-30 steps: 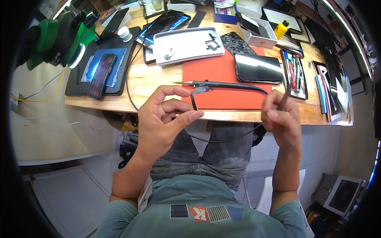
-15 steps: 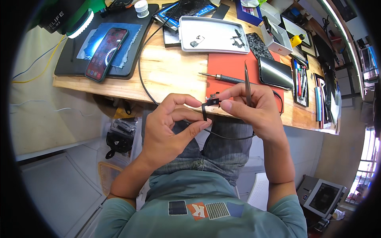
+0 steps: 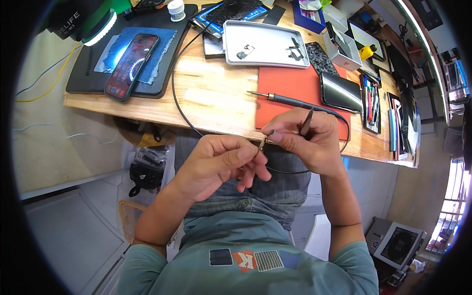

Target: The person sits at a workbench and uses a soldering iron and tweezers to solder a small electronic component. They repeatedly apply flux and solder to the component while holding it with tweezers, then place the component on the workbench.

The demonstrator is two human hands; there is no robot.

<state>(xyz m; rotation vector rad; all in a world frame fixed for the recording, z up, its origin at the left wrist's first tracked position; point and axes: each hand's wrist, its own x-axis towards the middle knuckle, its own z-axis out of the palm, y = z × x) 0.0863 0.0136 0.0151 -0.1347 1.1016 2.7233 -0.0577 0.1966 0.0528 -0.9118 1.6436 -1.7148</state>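
My left hand pinches a small electronic part with a flex cable between thumb and index finger, above my lap near the table's front edge. Its other fingers curl loosely below. Thumb and index finger of my right hand close on the part's dark far end. Dark metal tweezers are tucked in the same right hand, tip upward. Fingers cover much of the small part, so its exact kind is unclear. Beyond the right hand, a soldering iron lies on an orange mat.
A shallow white tray holds small dark parts. Right of it lie a dark phone and a pen-like tool box. At left, a lit phone rests on a black pad beneath a lamp. A black cable crosses the table.
Both hands have drawn together and the small part has turned, its dark cable now mostly hidden. My left fingers have curled inward, and the tweezers have tilted and look shorter.
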